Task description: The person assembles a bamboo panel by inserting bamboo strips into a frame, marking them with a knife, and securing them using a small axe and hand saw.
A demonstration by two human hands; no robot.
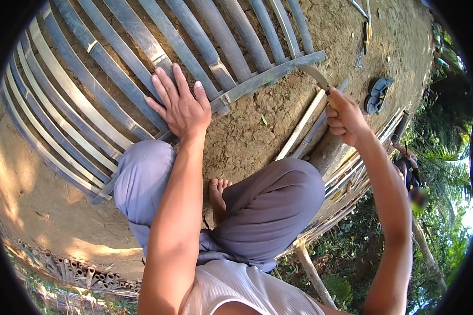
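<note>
A frame of split bamboo slats lies on the ground in front of me, its slats running away from a bamboo crosspiece along the near side. My left hand rests flat on the slats close to that crosspiece, fingers spread, holding nothing. In my right hand is a curved knife, its handle wrapped by my closed fingers. The blade points left and away, with its tip by the right end of the crosspiece. Whether the blade touches the bamboo I cannot tell.
Loose bamboo strips lie right of my knees, beside a thick log. Dark sandals sit farther right on bare earth. A thin tool with an orange part lies at the far right. Cut bamboo tubes are piled at the lower left.
</note>
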